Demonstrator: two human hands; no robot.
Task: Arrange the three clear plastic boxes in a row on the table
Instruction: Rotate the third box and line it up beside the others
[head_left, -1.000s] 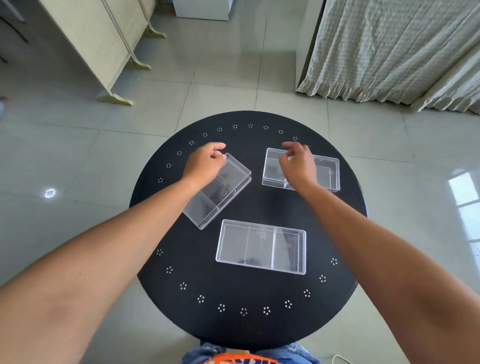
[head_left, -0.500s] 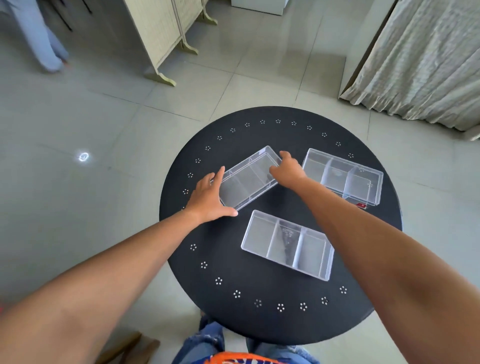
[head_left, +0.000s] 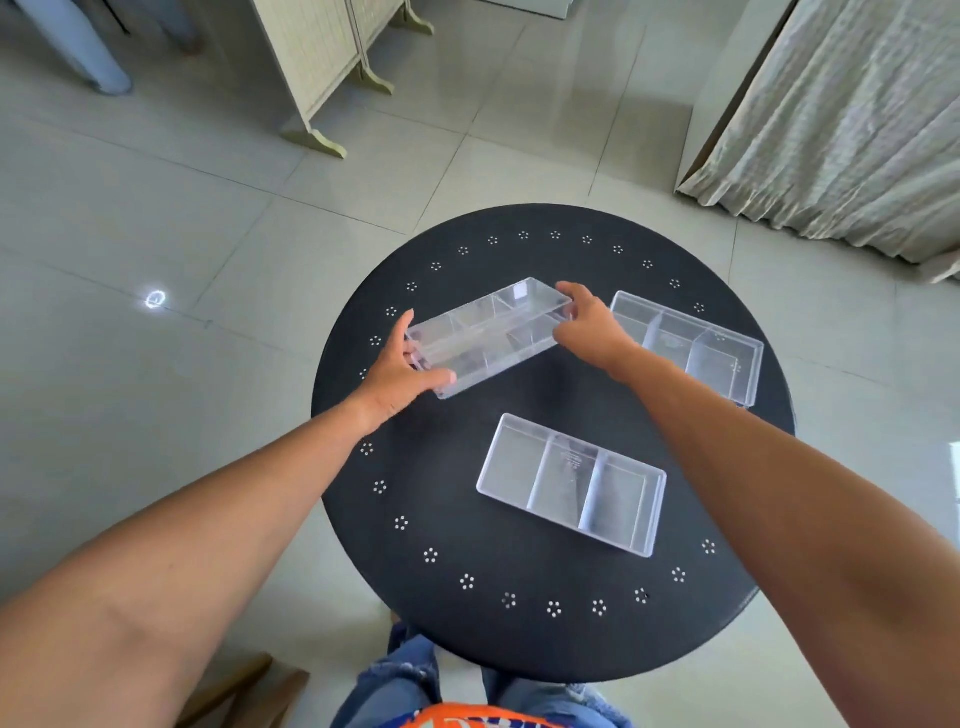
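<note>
Three clear plastic boxes with dividers are on a round black table (head_left: 545, 613). The left box (head_left: 491, 335) lies at an angle at the table's far left, and both hands hold it by its ends. My left hand (head_left: 402, 371) grips its near left end, my right hand (head_left: 587, 325) grips its far right end. A second box (head_left: 691, 343) sits at the far right, partly behind my right forearm. The third box (head_left: 571, 483) lies alone near the table's middle front.
A folding screen (head_left: 322, 62) stands on the tiled floor at the back left, and a curtain (head_left: 852, 114) hangs at the back right. My knees in jeans (head_left: 415, 686) show under the table's near edge. A wooden piece (head_left: 244, 691) lies at the lower left.
My right hand left the far right box and took the left box's right end. My left hand closed around that box's near end. The view shifted left.
</note>
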